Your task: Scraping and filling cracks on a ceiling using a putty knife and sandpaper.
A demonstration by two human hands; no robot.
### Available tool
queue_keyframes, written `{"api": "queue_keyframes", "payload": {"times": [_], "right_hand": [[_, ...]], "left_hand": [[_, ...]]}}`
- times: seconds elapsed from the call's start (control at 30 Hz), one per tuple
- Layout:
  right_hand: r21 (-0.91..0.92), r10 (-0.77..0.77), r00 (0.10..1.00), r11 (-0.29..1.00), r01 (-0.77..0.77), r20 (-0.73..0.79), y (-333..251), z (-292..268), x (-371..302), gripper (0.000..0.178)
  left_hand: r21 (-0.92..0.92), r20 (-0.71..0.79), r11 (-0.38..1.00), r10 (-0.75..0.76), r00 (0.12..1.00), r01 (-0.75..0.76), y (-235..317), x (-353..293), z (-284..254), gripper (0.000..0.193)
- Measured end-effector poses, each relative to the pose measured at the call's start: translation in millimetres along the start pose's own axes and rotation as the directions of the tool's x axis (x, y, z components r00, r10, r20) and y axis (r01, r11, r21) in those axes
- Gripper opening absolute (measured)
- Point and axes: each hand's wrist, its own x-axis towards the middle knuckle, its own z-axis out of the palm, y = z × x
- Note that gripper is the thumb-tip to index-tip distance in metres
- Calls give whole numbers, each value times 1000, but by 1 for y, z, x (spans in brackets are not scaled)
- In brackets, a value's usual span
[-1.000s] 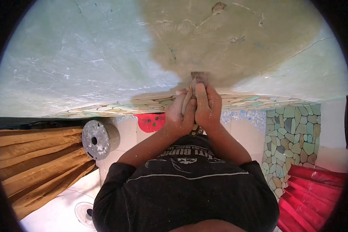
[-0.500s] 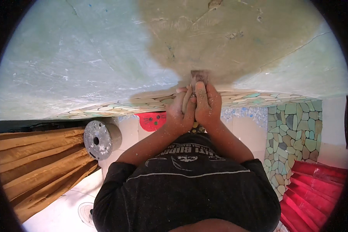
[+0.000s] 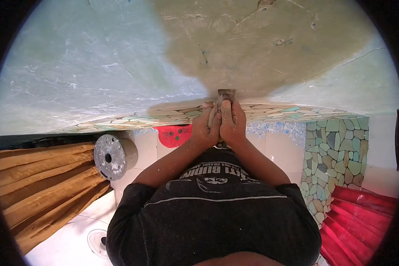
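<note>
A: Both hands wrapped together round a small flat brownish scraper blade [image 3: 225, 94]?

B: Yes. Left hand [image 3: 205, 128] and right hand [image 3: 233, 123] pressed side by side, fingers clamped on its handle. Blade tip touching the pale green plastered wall [image 3: 97, 75], at the lower edge of the bare tan patch [image 3: 261, 48].

A: Below that?

B: Pebble mosaic band [image 3: 164, 116], red plastic tub [image 3: 174, 135], grey cylindrical drum [image 3: 113, 155], folded ochre curtain [image 3: 40, 186].

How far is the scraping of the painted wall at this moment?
Done: a large bare brownish patch of wall already shows where the pale green paint is gone. In hand: the left hand and right hand together press a small flat scraper blade at the patch's lower edge. Left: pale green paint on both sides of the patch.
</note>
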Motion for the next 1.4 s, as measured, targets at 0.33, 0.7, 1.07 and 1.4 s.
{"api": "queue_keyframes", "payload": {"times": [0.33, 0.7, 1.07, 1.4], "right_hand": [[-140, -38, 999, 989, 41, 23, -16, -15, 0, 29], [-143, -65, 992, 988, 50, -106, -67, -38, 12, 29], [-193, -234, 960, 960, 203, -152, -75, -35, 18, 23], [-96, -181, 975, 981, 170, -126, -81, -34, 14, 22]], "left_hand": [[30, -7, 991, 128, 992, -127, 23, 12, -2, 31], [-62, 6, 984, 166, 986, -165, 70, 38, 17, 23], [-31, 5, 975, 222, 975, -222, 77, 42, 19, 28], [15, -66, 941, 337, 939, -337, 74, 40, 24, 29]]}}
